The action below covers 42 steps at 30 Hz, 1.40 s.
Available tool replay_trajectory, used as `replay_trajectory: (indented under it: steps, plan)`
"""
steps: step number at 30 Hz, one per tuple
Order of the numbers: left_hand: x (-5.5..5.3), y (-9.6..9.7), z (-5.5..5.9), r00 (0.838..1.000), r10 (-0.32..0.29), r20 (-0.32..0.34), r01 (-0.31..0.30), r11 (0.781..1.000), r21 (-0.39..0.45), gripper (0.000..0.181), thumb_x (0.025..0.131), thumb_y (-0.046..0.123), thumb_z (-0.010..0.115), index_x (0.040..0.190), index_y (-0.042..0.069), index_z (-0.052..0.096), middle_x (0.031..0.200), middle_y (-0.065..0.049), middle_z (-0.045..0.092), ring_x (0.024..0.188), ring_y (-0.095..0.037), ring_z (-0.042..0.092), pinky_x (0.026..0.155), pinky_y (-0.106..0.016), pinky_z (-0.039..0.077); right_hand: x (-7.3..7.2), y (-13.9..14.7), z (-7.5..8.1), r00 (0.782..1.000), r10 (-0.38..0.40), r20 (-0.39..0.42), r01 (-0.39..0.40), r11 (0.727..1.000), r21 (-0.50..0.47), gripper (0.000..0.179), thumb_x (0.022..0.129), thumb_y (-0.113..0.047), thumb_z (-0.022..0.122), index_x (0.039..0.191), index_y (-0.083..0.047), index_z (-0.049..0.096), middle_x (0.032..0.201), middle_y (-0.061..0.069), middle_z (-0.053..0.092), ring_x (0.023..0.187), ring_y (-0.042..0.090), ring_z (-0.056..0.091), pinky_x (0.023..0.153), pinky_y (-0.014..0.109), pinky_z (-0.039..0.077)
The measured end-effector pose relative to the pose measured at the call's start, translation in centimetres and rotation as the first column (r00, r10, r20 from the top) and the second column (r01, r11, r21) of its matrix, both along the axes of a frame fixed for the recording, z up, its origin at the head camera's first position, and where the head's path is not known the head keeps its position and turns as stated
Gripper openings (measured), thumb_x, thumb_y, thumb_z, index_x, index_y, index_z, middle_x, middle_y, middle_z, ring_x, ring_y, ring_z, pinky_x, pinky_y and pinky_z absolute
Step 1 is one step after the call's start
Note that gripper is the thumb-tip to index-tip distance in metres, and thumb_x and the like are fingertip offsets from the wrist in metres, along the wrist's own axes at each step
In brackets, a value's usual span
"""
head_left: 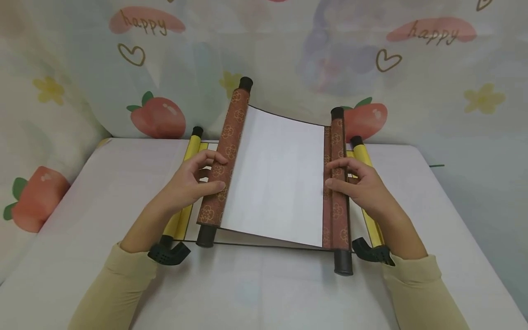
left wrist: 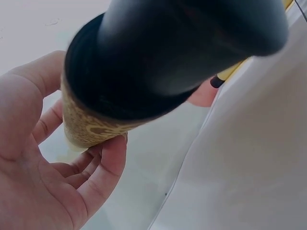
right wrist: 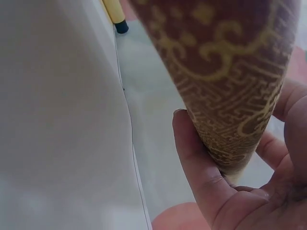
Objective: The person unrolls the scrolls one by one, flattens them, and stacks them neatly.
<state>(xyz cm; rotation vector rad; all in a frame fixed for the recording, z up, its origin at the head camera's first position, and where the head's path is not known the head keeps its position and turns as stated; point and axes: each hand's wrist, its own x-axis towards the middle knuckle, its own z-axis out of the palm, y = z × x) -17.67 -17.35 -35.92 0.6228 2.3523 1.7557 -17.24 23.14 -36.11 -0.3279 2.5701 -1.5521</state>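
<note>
A hanging scroll with a blank white sheet (head_left: 280,178) is partly unrolled between two brown-red rollers patterned in gold. My left hand (head_left: 187,181) grips the left roller (head_left: 228,142), thumb in front at its lower half. The right roller (head_left: 338,215) is held by my right hand (head_left: 363,183), with thumb and index finger across its front. The scroll tilts up, its left roller higher. In the left wrist view, a black end knob (left wrist: 192,43) fills the top. Patterned covering (right wrist: 230,72) shows between my right fingers in the right wrist view.
Beneath lies a second scroll, spread on the white table (head_left: 264,293), with a left yellow roller (head_left: 192,149) and a right yellow roller (head_left: 363,156). Its middle is hidden. Black wrist bands (head_left: 169,254) sit at both cuffs. A printed cloth (head_left: 272,55) hangs behind the table.
</note>
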Motion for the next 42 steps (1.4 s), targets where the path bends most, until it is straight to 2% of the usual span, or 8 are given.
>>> replay_trajectory:
  steps: [6, 13, 19, 24, 28, 32, 36, 42]
  plan:
    - [-0.2, -0.1, -0.2, 1.0, -0.018, 0.006, 0.018, 1.0, 0.006, 0.043, 0.088, 0.005, 0.07, 0.127, 0.01, 0.052, 0.128, -0.009, 0.053, 0.105, -0.031, 0.054, 0.079, -0.034, 0.052, 0.1, 0.4, 0.4, 1.0, -0.015, 0.015, 0.015, 1.0, -0.026, 0.04, 0.095, -0.017, 0.069, 0.132, -0.011, 0.055, 0.131, 0.008, 0.051, 0.096, 0.022, 0.06, 0.071, 0.03, 0.055]
    - [-0.5, -0.4, -0.7, 0.998, -0.068, 0.007, 0.069, 0.997, -0.034, 0.044, 0.09, 0.0, 0.06, 0.132, 0.013, 0.054, 0.135, -0.006, 0.051, 0.111, -0.028, 0.055, 0.086, -0.038, 0.052, 0.3, 0.8, 1.1, 0.998, -0.045, -0.044, 0.043, 0.998, -0.043, 0.043, 0.096, -0.014, 0.066, 0.137, -0.011, 0.053, 0.145, 0.007, 0.04, 0.106, 0.018, 0.057, 0.075, 0.023, 0.055]
    - [-0.7, -0.7, -1.1, 0.996, -0.077, 0.05, 0.081, 0.994, -0.077, 0.046, 0.087, -0.001, 0.049, 0.131, 0.011, 0.056, 0.132, -0.005, 0.051, 0.097, -0.03, 0.055, 0.073, -0.032, 0.051, 0.4, 0.6, 1.2, 0.998, -0.039, -0.055, 0.036, 0.998, -0.048, 0.045, 0.095, -0.013, 0.067, 0.138, -0.013, 0.052, 0.143, 0.007, 0.043, 0.106, 0.016, 0.059, 0.076, 0.021, 0.055]
    - [-0.9, -0.7, -1.4, 0.998, -0.05, 0.04, 0.055, 0.99, -0.127, 0.031, 0.093, 0.01, 0.062, 0.124, 0.012, 0.058, 0.116, -0.009, 0.053, 0.087, -0.028, 0.054, 0.072, -0.033, 0.05, 0.5, 0.5, 1.3, 0.996, -0.015, -0.087, 0.008, 0.997, -0.077, 0.045, 0.095, -0.01, 0.067, 0.138, -0.01, 0.052, 0.14, 0.007, 0.045, 0.106, 0.015, 0.06, 0.076, 0.021, 0.056]
    - [-1.1, -0.6, -1.6, 0.999, -0.021, 0.033, 0.026, 0.982, -0.185, 0.034, 0.089, 0.018, 0.075, 0.118, 0.014, 0.059, 0.106, -0.008, 0.053, 0.086, -0.027, 0.052, 0.073, -0.035, 0.047, 0.5, 0.6, 1.4, 0.997, -0.006, -0.083, -0.002, 0.996, -0.094, 0.046, 0.095, -0.009, 0.067, 0.138, -0.01, 0.052, 0.142, 0.008, 0.043, 0.108, 0.013, 0.061, 0.077, 0.021, 0.056]
    - [-1.2, -0.5, -1.7, 0.999, -0.019, 0.041, 0.028, 0.978, -0.208, 0.035, 0.087, 0.014, 0.077, 0.116, 0.013, 0.058, 0.106, -0.009, 0.054, 0.089, -0.027, 0.052, 0.077, -0.039, 0.048, 0.5, 0.6, 1.5, 0.998, -0.021, -0.064, 0.015, 0.995, -0.094, 0.046, 0.095, -0.009, 0.067, 0.138, -0.011, 0.052, 0.143, 0.007, 0.043, 0.109, 0.012, 0.062, 0.077, 0.021, 0.056]
    - [-1.3, -0.6, -1.7, 0.999, 0.0, 0.054, 0.012, 0.976, -0.216, 0.031, 0.088, 0.006, 0.071, 0.115, 0.011, 0.055, 0.109, -0.011, 0.054, 0.09, -0.028, 0.052, 0.077, -0.04, 0.048, 0.6, 0.7, 1.6, 0.997, -0.042, -0.06, 0.037, 0.996, -0.084, 0.045, 0.095, -0.011, 0.067, 0.137, -0.012, 0.053, 0.143, 0.004, 0.043, 0.109, 0.013, 0.061, 0.077, 0.022, 0.056]
    - [-1.2, -0.5, -2.0, 0.998, 0.01, 0.059, 0.004, 0.973, -0.23, 0.027, 0.089, 0.004, 0.057, 0.115, 0.009, 0.056, 0.12, -0.012, 0.051, 0.092, -0.029, 0.051, 0.073, -0.038, 0.049, 0.5, 0.9, 1.5, 0.997, -0.021, -0.08, 0.014, 0.996, -0.09, 0.046, 0.095, -0.009, 0.067, 0.138, -0.011, 0.052, 0.146, 0.008, 0.04, 0.11, 0.011, 0.061, 0.078, 0.021, 0.056]
